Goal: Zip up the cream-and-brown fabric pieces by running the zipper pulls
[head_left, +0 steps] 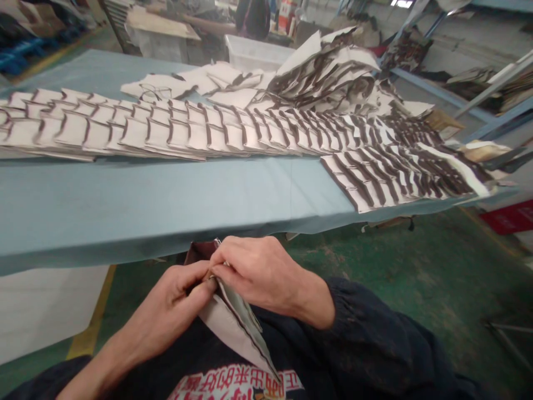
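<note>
My left hand (177,297) and my right hand (266,275) meet in front of my chest, short of the table's front edge. Both are closed, fingertips pinching the upper part of a folded fabric piece (235,333). Its pale, dark-edged layers hang down to a point against my dark clothing. A dark brown part (199,251) of it shows above my fingers. What lies right between the fingertips is hidden.
A blue-covered table (166,205) stretches ahead. Overlapping rows of pale, dark-edged pieces (158,130) run along it. More striped stacks (400,175) lie at right. Behind are a heap of loose sheets (328,72), eyeglasses (155,91) and a plastic bin (256,53).
</note>
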`<act>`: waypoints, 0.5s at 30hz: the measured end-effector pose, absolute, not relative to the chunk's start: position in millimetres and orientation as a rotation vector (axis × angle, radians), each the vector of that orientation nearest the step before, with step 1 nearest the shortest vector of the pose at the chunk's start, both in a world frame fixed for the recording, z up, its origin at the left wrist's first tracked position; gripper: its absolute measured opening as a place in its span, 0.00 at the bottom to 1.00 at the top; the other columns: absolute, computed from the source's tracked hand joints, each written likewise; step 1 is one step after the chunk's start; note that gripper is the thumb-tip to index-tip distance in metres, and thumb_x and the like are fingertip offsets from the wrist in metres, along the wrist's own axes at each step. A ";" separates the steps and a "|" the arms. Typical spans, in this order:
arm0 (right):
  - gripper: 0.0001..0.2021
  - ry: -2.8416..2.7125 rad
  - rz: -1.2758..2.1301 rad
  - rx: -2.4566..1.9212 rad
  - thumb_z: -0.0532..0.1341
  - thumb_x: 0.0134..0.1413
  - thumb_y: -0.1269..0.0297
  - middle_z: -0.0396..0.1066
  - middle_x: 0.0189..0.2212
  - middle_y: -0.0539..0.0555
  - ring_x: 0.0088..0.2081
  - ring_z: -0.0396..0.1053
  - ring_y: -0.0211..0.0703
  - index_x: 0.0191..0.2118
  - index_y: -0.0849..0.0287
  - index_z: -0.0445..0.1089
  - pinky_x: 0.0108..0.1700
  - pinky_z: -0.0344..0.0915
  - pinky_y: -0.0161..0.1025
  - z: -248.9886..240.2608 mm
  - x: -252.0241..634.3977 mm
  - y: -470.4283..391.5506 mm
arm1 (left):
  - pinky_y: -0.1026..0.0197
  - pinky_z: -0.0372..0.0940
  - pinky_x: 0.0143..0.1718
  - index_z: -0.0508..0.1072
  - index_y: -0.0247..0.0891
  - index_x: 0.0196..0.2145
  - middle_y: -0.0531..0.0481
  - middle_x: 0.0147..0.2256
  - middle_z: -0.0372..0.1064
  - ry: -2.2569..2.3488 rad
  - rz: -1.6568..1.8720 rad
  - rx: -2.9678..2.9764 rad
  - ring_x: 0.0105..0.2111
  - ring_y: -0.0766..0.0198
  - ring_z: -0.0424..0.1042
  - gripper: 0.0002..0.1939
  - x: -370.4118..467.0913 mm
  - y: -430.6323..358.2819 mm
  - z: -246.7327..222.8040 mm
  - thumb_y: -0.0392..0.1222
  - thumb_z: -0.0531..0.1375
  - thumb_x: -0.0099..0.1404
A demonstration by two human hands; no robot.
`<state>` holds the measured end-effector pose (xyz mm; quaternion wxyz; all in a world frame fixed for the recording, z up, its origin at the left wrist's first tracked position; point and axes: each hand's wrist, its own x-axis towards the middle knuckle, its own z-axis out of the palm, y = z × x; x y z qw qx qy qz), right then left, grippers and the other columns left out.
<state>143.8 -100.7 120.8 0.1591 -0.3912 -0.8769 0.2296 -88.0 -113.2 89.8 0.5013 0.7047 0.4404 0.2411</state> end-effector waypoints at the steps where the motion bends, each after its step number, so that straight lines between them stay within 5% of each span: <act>1: 0.06 -2.333 0.779 -1.217 0.70 0.85 0.65 0.89 0.44 0.55 0.40 0.83 0.44 0.49 0.58 0.83 0.41 0.69 0.40 114.5 143.4 -107.1 | 0.66 0.64 0.27 0.73 0.42 0.27 0.55 0.26 0.68 1.092 0.631 1.683 0.26 0.63 0.66 0.23 -86.2 -116.6 88.2 0.55 0.60 0.79; 3: 0.09 -2.047 1.006 -1.380 0.74 0.83 0.59 0.88 0.40 0.51 0.37 0.81 0.41 0.46 0.57 0.82 0.41 0.70 0.38 102.3 142.0 -124.2 | 0.67 0.60 0.24 0.70 0.42 0.24 0.57 0.22 0.63 1.138 0.724 1.671 0.23 0.65 0.63 0.24 -83.8 -124.3 83.8 0.54 0.61 0.78; 6: 0.15 -1.867 1.188 -1.482 0.74 0.82 0.51 0.88 0.38 0.51 0.36 0.83 0.42 0.43 0.56 0.81 0.39 0.71 0.37 89.1 136.8 -153.0 | 0.66 0.65 0.27 0.78 0.41 0.27 0.55 0.24 0.73 1.131 0.787 1.696 0.24 0.63 0.70 0.21 -83.8 -134.0 76.4 0.50 0.63 0.78; 10: 0.11 -1.801 0.981 -1.527 0.74 0.78 0.54 0.89 0.38 0.52 0.38 0.87 0.47 0.43 0.54 0.81 0.41 0.74 0.40 78.3 127.4 -176.3 | 0.65 0.74 0.35 0.85 0.42 0.34 0.52 0.31 0.83 1.101 0.776 1.707 0.30 0.60 0.80 0.19 -87.8 -137.5 68.8 0.46 0.62 0.84; 15: 0.10 -1.754 0.960 -1.603 0.74 0.75 0.57 0.87 0.32 0.49 0.31 0.85 0.44 0.39 0.52 0.78 0.36 0.72 0.37 65.2 113.0 -179.2 | 0.66 0.72 0.31 0.83 0.42 0.32 0.54 0.28 0.79 1.150 0.749 1.732 0.27 0.61 0.77 0.24 -93.8 -140.3 66.5 0.52 0.62 0.86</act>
